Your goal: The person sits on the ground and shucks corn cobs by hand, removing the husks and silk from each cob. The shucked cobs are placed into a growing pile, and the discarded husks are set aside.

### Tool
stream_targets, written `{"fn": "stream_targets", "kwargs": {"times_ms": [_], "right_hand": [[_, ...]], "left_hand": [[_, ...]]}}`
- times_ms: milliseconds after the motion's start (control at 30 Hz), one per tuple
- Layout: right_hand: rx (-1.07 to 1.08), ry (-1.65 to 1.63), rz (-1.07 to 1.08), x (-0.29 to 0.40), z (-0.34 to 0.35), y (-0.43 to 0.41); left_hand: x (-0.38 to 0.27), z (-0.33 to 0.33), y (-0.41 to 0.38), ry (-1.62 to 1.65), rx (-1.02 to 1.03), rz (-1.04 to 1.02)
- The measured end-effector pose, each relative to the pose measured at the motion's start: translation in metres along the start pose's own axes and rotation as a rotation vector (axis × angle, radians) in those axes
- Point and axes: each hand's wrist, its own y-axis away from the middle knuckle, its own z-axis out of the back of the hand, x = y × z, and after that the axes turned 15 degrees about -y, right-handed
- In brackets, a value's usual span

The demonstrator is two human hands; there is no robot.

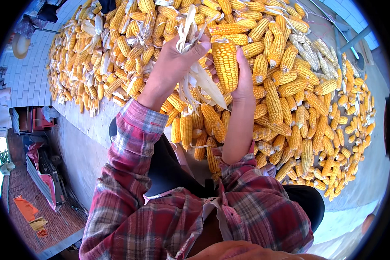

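Note:
A yellow corn cob, bare of husk, stands upright in my right hand, its kernels facing me. My left hand grips a bunch of dry corn husk. Pale husk leaves stick out above the left fist and hang below it. The two hands are close together, and the husk appears apart from the cob. Beneath both hands spreads a large heap of corn cobs, most of them yellow.
Cobs with husk still on them pile up at the left. Several whitish cobs lie together at the upper right. A metal pole crosses near the right edge. Concrete floor and a brick surface show at left.

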Motion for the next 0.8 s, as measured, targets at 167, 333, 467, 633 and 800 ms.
{"fn": "stream_targets", "kwargs": {"times_ms": [167, 333, 467, 633, 800], "right_hand": [[0.033, 0.084, -0.024, -0.003, -0.006, 0.000], [0.096, 0.038, -0.054, -0.005, -0.011, 0.003], [0.005, -0.039, -0.101, -0.003, 0.006, 0.007], [0.206, -0.637, 0.075, 0.002, 0.011, -0.011], [0.004, -0.650, 0.240, 0.008, 0.025, -0.018]], "left_hand": [[0.012, -0.005, -0.004, -0.253, -0.029, -0.110], [0.014, -0.002, -0.006, -0.105, -0.059, -0.041], [0.009, 0.002, -0.006, 0.247, 0.103, 0.148], [0.016, 0.009, -0.013, 0.367, 0.032, 0.129], [0.010, 0.000, -0.006, -0.006, 0.039, 0.096]]}}
